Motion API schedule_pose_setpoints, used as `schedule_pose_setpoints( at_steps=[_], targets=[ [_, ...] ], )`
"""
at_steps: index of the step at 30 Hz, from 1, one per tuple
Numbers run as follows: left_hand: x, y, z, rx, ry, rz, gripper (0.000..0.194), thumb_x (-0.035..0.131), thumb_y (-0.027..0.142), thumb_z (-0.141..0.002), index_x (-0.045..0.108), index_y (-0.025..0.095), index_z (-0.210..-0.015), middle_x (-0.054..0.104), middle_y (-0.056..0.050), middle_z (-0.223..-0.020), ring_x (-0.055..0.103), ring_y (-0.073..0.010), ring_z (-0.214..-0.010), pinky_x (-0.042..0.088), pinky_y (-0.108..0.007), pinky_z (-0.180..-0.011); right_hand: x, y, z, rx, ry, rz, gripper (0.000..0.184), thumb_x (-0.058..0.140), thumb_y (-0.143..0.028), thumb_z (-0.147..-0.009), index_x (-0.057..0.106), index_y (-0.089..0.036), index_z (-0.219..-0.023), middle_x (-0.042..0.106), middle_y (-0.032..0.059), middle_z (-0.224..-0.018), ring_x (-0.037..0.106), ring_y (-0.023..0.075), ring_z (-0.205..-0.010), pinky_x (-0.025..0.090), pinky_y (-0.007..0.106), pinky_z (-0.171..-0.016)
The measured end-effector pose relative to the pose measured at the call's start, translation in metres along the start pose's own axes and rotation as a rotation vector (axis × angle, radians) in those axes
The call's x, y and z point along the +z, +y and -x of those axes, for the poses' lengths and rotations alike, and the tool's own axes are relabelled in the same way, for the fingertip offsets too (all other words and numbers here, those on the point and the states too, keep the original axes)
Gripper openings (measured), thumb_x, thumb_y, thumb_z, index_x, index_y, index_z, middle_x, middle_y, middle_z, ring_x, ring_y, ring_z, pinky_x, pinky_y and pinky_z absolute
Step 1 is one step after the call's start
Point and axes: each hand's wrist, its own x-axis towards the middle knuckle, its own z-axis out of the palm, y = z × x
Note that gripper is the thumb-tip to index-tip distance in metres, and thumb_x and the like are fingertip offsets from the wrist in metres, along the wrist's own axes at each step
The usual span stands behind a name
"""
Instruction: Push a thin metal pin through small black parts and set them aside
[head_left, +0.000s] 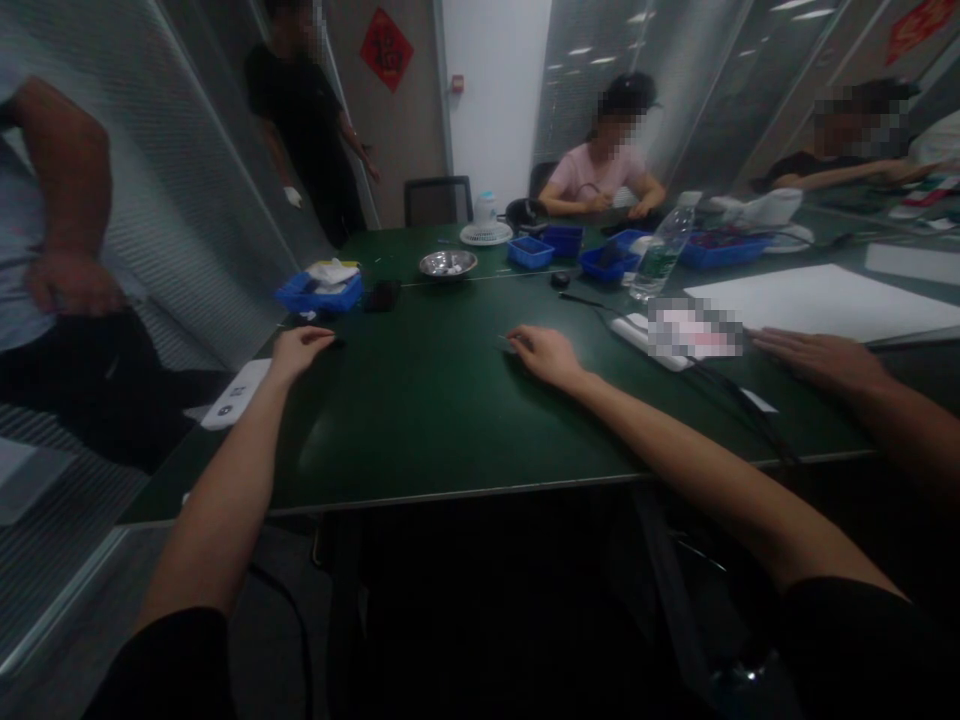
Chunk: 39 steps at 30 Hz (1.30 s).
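My left hand [300, 352] hovers over the left part of the green table [420, 420], near the blue basket. Its thumb and fingertips are pinched together. A small dark spot shows at the fingertips, too blurred to tell whether it is an object or a shadow. My right hand [551, 358] is near the middle of the table with fingers curled in a pinch. From its fingertips a thin, pale sliver [503, 340] sticks out to the left; its kind cannot be made out.
A blue basket [322, 292] holding white material, a metal bowl [448, 264], a clear bottle [661, 255], blue trays [531, 252] and a white sheet [832, 300] lie on the table. Another person's hand [825, 360] rests at the right. A white box [238, 393] sits at the left edge.
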Motion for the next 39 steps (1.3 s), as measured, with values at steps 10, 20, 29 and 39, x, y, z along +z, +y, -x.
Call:
schedule_pose_setpoints(
  at_steps=[10, 20, 29, 39],
  targets=[
    [0.003, -0.005, -0.003, -0.006, -0.031, -0.083, 0.036, 0.075, 0.041, -0.079, 0.082, 0.021, -0.108, 0.081, -0.006, -0.102, 0.073, -0.0253, -0.095, 0.056, -0.031, -0.089, 0.001, -0.001, 0.000, 0.000, 0.005, 0.001, 0.029, 0.051, -0.037, -0.105, 0.071, -0.024, -0.123, 0.078, 0.0074, -0.117, 0.070, 0.0242, -0.093, 0.048, 0.032, -0.076],
    [0.003, -0.012, -0.005, 0.002, -0.039, -0.092, 0.034, 0.075, 0.038, -0.080, 0.082, 0.022, -0.110, 0.081, -0.006, -0.110, 0.073, -0.0270, -0.100, 0.056, -0.035, -0.094, 0.002, 0.000, 0.000, 0.001, 0.002, 0.003, 0.029, 0.052, -0.036, -0.106, 0.071, -0.024, -0.124, 0.077, 0.0079, -0.116, 0.070, 0.0246, -0.094, 0.047, 0.032, -0.076],
    [0.005, -0.020, -0.012, 0.057, -0.055, -0.124, 0.036, 0.073, 0.037, -0.082, 0.080, 0.021, -0.113, 0.081, -0.008, -0.107, 0.075, -0.0262, -0.096, 0.057, -0.035, -0.090, 0.000, 0.000, 0.000, -0.004, 0.003, 0.004, 0.029, 0.051, -0.036, -0.106, 0.071, -0.024, -0.123, 0.078, 0.0081, -0.115, 0.070, 0.0246, -0.094, 0.048, 0.032, -0.076],
    [0.008, -0.001, -0.001, 0.331, -0.001, -0.259, 0.026, 0.068, 0.040, -0.087, 0.080, 0.022, -0.100, 0.075, -0.010, -0.119, 0.067, -0.0293, -0.115, 0.046, -0.040, -0.110, 0.003, 0.002, -0.001, -0.006, 0.005, 0.012, 0.029, 0.052, -0.037, -0.106, 0.071, -0.025, -0.123, 0.077, 0.0081, -0.117, 0.070, 0.0258, -0.097, 0.048, 0.033, -0.078]
  ],
)
